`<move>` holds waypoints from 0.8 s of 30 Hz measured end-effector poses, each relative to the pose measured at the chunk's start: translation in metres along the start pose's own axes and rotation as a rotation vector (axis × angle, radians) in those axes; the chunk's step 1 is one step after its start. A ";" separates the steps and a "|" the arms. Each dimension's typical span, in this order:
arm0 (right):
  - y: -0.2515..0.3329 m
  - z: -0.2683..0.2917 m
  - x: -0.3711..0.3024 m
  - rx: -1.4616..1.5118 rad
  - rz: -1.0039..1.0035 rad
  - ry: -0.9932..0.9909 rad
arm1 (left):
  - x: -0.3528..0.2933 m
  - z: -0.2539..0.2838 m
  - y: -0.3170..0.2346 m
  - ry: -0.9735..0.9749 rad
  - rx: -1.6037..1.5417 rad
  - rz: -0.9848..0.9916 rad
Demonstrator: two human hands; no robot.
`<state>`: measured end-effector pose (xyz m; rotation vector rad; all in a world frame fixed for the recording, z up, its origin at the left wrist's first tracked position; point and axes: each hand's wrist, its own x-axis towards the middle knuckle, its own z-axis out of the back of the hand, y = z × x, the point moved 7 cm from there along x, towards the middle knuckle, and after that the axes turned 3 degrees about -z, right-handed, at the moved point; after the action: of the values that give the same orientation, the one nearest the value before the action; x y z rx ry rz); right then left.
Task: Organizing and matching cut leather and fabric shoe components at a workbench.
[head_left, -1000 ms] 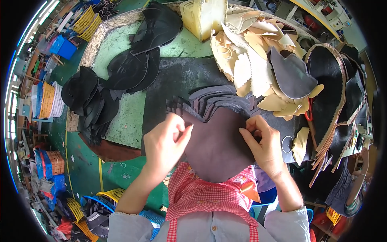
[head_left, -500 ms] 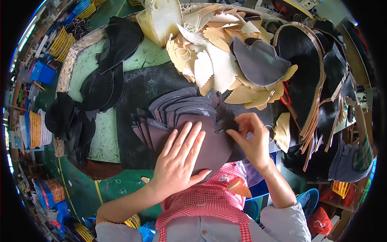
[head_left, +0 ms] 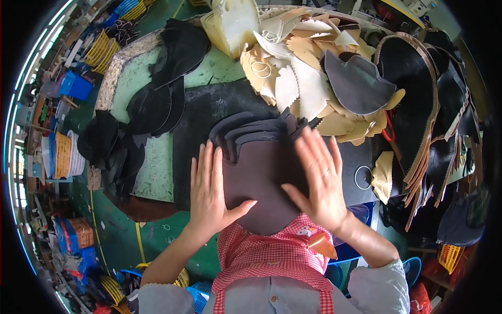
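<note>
A fanned stack of dark brown cut pieces (head_left: 261, 180), with the look of leather or sheet material, lies at the near edge of the table. Their notched ends overlap in steps at the far side. Along the stack's left side rests my left hand (head_left: 210, 196), fingers stretched and thumb over the top piece. My right hand (head_left: 321, 188) lies at the right side, its fingers spread and slightly blurred, the thumb over the piece. Neither hand grips anything. Beneath the stack is a black mat (head_left: 196, 115).
Cream and tan zigzag-edged scraps (head_left: 298, 83) are heaped at the back, with a dark grey piece (head_left: 358, 83) on top. Red-handled scissors (head_left: 388, 128) lie to the right, near black strips with tan edges (head_left: 410, 104). Black pieces (head_left: 157, 104) trail along the left.
My right hand has opened from a pinch and come down on the stack's right side. My left hand has slid off the top to the left side. The stack looks straighter, and the view has shifted.
</note>
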<state>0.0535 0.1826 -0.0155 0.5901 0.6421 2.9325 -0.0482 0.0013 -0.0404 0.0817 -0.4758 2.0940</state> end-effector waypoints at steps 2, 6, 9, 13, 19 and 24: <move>0.046 0.002 0.004 0.186 0.206 0.129 | 0.005 0.002 -0.004 0.012 -0.009 0.015; 0.049 -0.038 0.029 0.061 0.213 0.227 | 0.001 -0.001 0.004 -0.002 -0.021 -0.013; 0.017 -0.019 0.028 0.102 0.094 -0.003 | 0.003 0.005 0.009 0.009 -0.115 0.006; -0.034 0.018 -0.028 0.491 -0.337 -0.113 | -0.044 0.011 0.077 -0.234 -0.418 0.387; -0.002 -0.021 -0.037 1.298 -0.755 0.113 | -0.013 -0.005 0.044 -0.173 -0.577 0.277; -0.018 -0.040 -0.018 1.417 -0.822 0.039 | -0.005 -0.008 0.044 -0.527 -1.355 0.374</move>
<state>0.0541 0.1806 -0.0630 0.1742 2.2277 1.3847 -0.0815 -0.0204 -0.0622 -0.2728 -2.2351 1.6412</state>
